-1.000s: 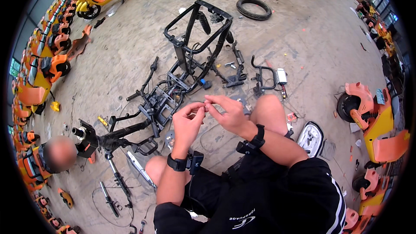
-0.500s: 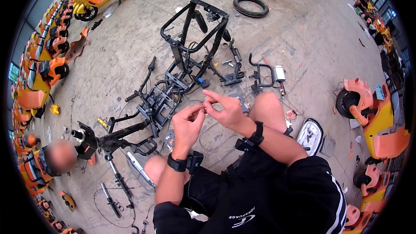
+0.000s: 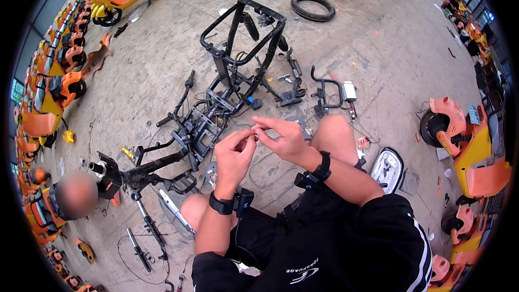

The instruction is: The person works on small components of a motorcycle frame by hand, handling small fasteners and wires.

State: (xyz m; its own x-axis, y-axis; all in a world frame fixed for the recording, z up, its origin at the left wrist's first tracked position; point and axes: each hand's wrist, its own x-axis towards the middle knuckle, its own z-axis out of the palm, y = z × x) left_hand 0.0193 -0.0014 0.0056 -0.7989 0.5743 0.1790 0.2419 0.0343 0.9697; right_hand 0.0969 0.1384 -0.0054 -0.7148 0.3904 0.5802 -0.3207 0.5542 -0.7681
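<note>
A seated person brings both hands together on the near side of a black scooter frame (image 3: 220,100), slightly right of its middle. Between the fingertips is a tiny part (image 3: 255,136), mostly hidden, so its shape and material cannot be made out. The left hand (image 3: 233,151) is closed to a pinch, thumb against forefinger, and seems to have the part between them. The right hand (image 3: 285,139) has its forefinger stretched over its thumb, a narrow gap between the tips; whether it grips the part too, I cannot tell.

Being so small, the part is probably very light and easily dropped or lost; nothing shows whether it is stiff, soft, slippery or fragile. A fingertip pinch at its edges looks the best hold, one hand steadying while the other turns it.

To the right of the frame lie a bent black bar (image 3: 341,95) and a silver box (image 3: 350,91); beyond the frame, a tyre (image 3: 313,18).
</note>
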